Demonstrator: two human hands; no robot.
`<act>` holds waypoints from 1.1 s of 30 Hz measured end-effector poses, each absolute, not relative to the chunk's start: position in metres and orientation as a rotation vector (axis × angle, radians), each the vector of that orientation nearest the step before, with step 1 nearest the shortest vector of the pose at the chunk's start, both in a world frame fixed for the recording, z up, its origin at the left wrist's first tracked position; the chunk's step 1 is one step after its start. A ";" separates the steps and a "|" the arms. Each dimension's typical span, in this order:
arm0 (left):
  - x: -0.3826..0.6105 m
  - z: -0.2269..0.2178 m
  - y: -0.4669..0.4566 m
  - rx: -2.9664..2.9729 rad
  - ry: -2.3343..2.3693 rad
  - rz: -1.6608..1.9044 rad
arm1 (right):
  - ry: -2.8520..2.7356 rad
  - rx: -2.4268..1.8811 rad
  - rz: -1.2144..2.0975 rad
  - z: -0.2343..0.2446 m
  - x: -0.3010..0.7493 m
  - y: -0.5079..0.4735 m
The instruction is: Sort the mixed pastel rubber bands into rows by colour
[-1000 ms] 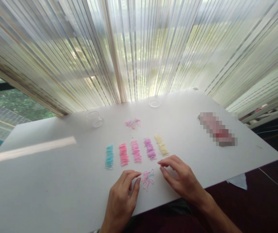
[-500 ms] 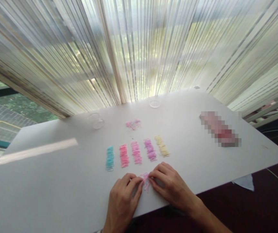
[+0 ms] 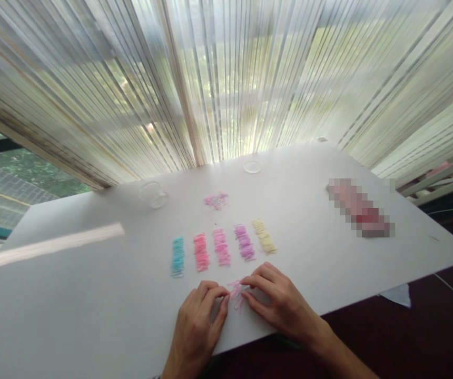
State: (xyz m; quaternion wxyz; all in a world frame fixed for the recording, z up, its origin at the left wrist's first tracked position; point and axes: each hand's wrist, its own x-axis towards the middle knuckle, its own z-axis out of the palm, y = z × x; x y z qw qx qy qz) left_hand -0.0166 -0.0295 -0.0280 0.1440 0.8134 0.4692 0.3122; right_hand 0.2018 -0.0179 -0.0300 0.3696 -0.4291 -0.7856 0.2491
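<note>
A small loose bunch of pale pink elastic bands (image 3: 236, 295) lies on the table between my two hands. My left hand (image 3: 200, 316) is at its left side, thumb and forefinger pinched together on the edge of a band. Over on the right, my right hand (image 3: 277, 295) has its thumb and forefinger apart, the tips touching or just beside the bunch. Beyond my hands, bands lie in colour rows: turquoise (image 3: 178, 257), coral (image 3: 201, 252), pink (image 3: 222, 247), purple (image 3: 244, 243) and pale yellow (image 3: 264, 237).
A mixed pile of bands (image 3: 216, 200) lies behind the rows. Clear round plastic pieces, one at the left (image 3: 154, 196) and one farther back (image 3: 253, 166), stand near the curtain (image 3: 226, 95). A blurred pinkish object (image 3: 358, 208) lies at the right of the white table (image 3: 72, 295).
My right thumb and forefinger have parted from their pinch. My left fingertips have drawn slightly left. The rows look the same, with a small shift of the view.
</note>
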 end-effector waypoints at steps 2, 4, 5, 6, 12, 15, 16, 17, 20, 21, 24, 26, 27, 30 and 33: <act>-0.017 -0.027 -0.029 2.326 1.325 0.896 | -2.011 -1.090 0.652 -0.029 0.202 -0.018; -0.017 -0.025 -0.029 2.311 1.301 0.877 | -2.009 -1.073 0.660 -0.028 0.202 -0.018; -0.016 -0.025 -0.030 2.303 1.289 0.868 | -2.006 -1.063 0.660 -0.028 0.202 -0.018; -0.015 -0.024 -0.030 2.294 1.280 0.861 | -2.001 -1.055 0.660 -0.027 0.202 -0.018; -0.014 -0.022 -0.031 2.260 1.279 0.909 | -1.947 -1.059 0.670 -0.026 0.202 -0.018; -0.016 -0.022 -0.030 2.274 1.269 0.951 | -1.933 -1.052 0.673 -0.025 0.201 -0.018; -0.017 -0.022 -0.030 2.277 1.269 0.958 | -1.929 -1.049 0.674 -0.025 0.201 -0.017; -0.018 -0.022 -0.030 2.276 1.274 0.961 | -1.922 -1.048 0.677 -0.024 0.201 -0.017; -0.019 -0.021 -0.029 2.270 1.294 0.976 | -1.904 -1.048 0.678 -0.022 0.200 -0.015; -0.019 -0.020 -0.029 2.269 1.301 0.982 | -1.900 -1.047 0.675 -0.022 0.199 -0.015; -0.018 -0.019 -0.028 2.268 1.327 1.000 | -1.895 -1.033 0.665 -0.019 0.197 -0.013; -0.018 -0.018 -0.027 2.270 1.346 1.013 | -1.897 -1.023 0.668 -0.018 0.195 -0.012; -0.018 -0.017 -0.026 2.271 1.353 1.015 | -1.898 -1.019 0.670 -0.017 0.195 -0.011; -0.019 -0.016 -0.025 2.277 1.376 1.031 | -1.900 -1.010 0.679 -0.017 0.194 -0.010; -0.019 -0.016 -0.026 2.277 1.388 1.034 | -1.895 -1.009 0.687 -0.019 0.193 -0.010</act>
